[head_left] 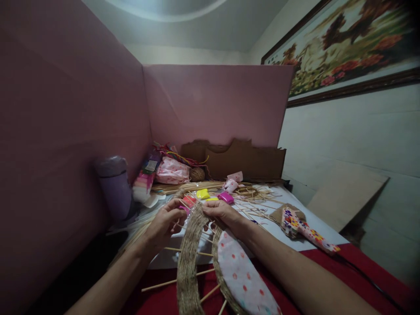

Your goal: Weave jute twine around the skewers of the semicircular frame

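A round woven piece stands tilted in front of me, with a wide band of jute twine (pixel 190 258), thin wooden sticks (pixel 206 272) running out like spokes, and a white fabric centre with red dots (pixel 239 275). My right hand (pixel 223 214) pinches the top of the twine band between thumb and fingers. My left hand (pixel 169 218) is closed on a thin stick at the band's outer left side; part of its grip is hidden. Just above the left fingers shows a small wound bit of twine (pixel 180 193).
Yellow (pixel 202 194) and magenta packets (pixel 226 197) lie behind the hands. Beyond are a twine ball (pixel 197 174), a dotted cloth bundle (pixel 173 170), loose reeds (pixel 252 191) and cardboard (pixel 243 159). A purple bottle (pixel 114 188) stands left; a flower-covered glue gun-like tool (pixel 300 225) lies right.
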`<state>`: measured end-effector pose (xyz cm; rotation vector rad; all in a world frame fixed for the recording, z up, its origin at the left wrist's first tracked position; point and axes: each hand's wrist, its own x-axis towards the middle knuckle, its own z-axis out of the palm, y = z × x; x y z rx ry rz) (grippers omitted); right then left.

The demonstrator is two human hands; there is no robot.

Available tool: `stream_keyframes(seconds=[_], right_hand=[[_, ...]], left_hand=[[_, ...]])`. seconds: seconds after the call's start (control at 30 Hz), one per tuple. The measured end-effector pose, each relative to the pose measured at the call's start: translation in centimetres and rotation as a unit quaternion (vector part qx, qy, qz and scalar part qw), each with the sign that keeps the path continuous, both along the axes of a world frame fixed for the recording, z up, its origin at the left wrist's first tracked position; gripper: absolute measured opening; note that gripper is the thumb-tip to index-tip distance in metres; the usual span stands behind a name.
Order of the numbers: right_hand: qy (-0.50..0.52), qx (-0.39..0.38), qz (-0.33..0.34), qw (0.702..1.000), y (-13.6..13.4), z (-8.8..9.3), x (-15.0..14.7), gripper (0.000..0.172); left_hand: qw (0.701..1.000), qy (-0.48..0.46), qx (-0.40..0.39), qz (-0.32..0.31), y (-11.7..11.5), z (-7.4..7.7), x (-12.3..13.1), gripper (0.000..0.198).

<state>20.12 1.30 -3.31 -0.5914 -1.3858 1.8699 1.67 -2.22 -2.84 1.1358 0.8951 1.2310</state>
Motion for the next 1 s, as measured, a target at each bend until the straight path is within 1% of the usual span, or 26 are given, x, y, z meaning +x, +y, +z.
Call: stream_keyframes(seconds=[0.2,0.37,0.6,0.7,0.83,1.0], right_hand=[[0.001,0.016,-0.003,1.0,-0.1,0.0,0.1,0.025],[0.016,0.016,0.005,1.0,0.0,-0.4,0.2,0.025],[0.021,0.018,0.011,1.0,0.5,-0.9,0.0,0.028],[0.016,0.012,0.011,1.0,0.3,-0.8,0.0,0.028],[0.018,0.0,0.005,1.0,0.1,-0.7,-0.1,0.025],[0.019,-0.011,0.006,1.0,0.3,-0.9,-0.1,0.024]], left_hand=[[1.0,0.007,-0.004,0.01,0.3,-0.1,0.0,0.016],[1.0,0.005,-0.006,0.011,0.6,-0.4,-0.1,0.016],[1.0,-0.001,-0.01,-0.004,0.1,0.1,0.1,0.018],[1.0,0.006,-0.012,-0.01,0.2,0.0,0.1,0.025],[1.0,0.005,0.007,-0.007,0.7,-0.6,0.0,0.039],[1.0,0.004,0.007,-0.014,1.1,-0.9,-0.2,0.041]])
